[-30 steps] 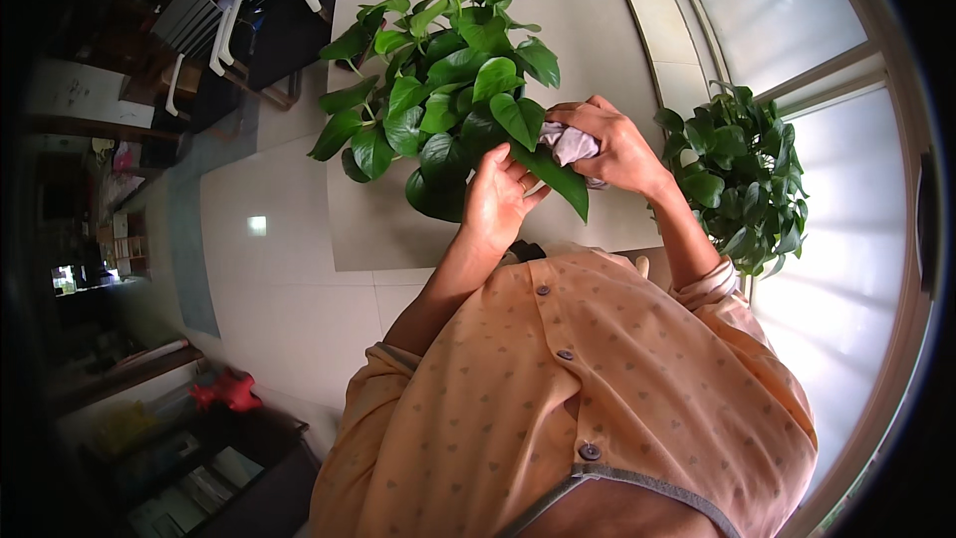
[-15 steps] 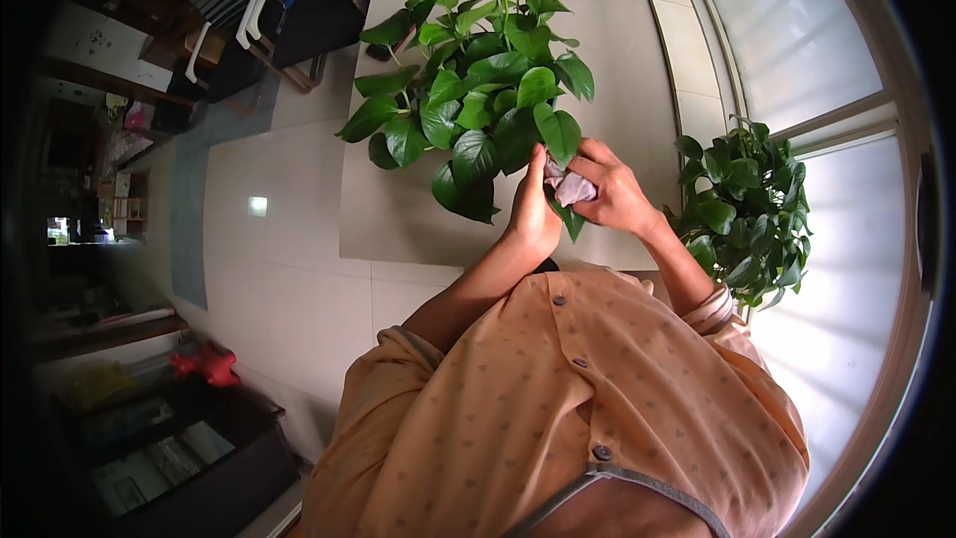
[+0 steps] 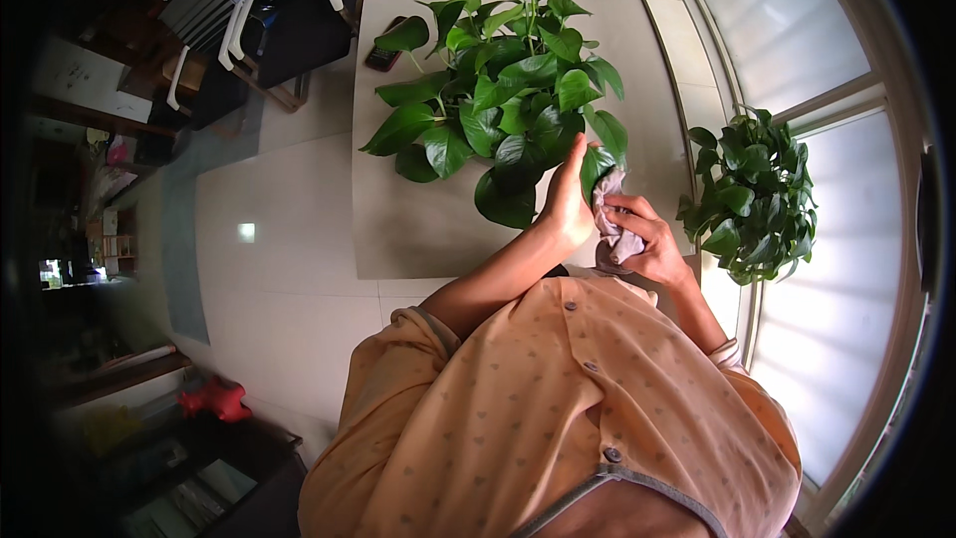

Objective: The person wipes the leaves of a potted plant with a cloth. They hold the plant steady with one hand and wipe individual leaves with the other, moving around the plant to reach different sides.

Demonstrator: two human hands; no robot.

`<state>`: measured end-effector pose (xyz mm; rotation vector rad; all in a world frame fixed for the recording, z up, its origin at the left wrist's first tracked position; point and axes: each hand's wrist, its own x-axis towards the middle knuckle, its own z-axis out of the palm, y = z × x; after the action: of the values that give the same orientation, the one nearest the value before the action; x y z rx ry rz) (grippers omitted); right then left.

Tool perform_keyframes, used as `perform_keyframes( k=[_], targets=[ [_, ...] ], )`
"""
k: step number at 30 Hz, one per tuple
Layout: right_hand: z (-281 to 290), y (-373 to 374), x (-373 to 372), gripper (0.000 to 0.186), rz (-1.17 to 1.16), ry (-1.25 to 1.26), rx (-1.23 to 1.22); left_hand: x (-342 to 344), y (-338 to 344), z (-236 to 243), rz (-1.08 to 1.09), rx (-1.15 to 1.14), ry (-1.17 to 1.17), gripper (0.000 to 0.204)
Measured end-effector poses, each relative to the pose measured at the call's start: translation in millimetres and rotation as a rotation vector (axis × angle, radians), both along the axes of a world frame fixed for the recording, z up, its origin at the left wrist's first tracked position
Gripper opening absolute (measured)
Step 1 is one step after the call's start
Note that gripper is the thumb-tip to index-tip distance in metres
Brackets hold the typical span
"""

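A bushy potted plant with glossy heart-shaped green leaves [image 3: 528, 100] stands on the pale table [image 3: 428, 239]; its foliage hides the pot. My left hand [image 3: 568, 204] is at the plant's near right side, its visible digit stretched upward beside a low leaf [image 3: 597, 165]. The rest of its fingers are mostly hidden around that leaf. Bunched in my right hand [image 3: 657, 244] is a greyish-pink cloth [image 3: 619, 237], gripped between thumb and curled fingers. The cloth's upper end touches or lies just below the leaf.
Another leafy plant [image 3: 752, 189] stands to the right by the frosted window [image 3: 827, 229]. A dark phone [image 3: 384, 58] lies at the table's far left. Chairs [image 3: 289, 20] with black seats are beyond the table's left edge. A red object [image 3: 215, 400] sits at lower left.
My right hand and the cloth have moved right and toward me, away from my left hand. My left hand has opened out a little. The whole view has shifted slightly.
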<state>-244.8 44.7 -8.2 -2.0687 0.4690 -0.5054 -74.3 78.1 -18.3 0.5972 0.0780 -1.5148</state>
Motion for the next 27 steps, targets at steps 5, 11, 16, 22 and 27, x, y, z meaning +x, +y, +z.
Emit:
perform_keyframes(
  k=[5,11,16,22,27],
  targets=[
    [7,19,-5,0.062,-0.02,0.134,-0.085,16,1,-7,-0.11,-0.088,0.02,0.043],
    [6,46,-13,0.055,-0.138,0.385,-0.149,34,19,15,-0.279,-0.093,-0.161,0.076],
    [15,51,9,0.055,-0.188,0.386,-0.18,64,55,5,-0.636,-0.26,-0.333,0.066],
    [31,62,36,0.052,-0.25,0.285,-0.176,141,115,-2,-0.701,-0.258,-0.435,0.05],
    [52,68,63,0.055,-0.331,0.213,-0.177,184,132,-50,-0.452,-0.15,-0.468,0.043]
  ],
)
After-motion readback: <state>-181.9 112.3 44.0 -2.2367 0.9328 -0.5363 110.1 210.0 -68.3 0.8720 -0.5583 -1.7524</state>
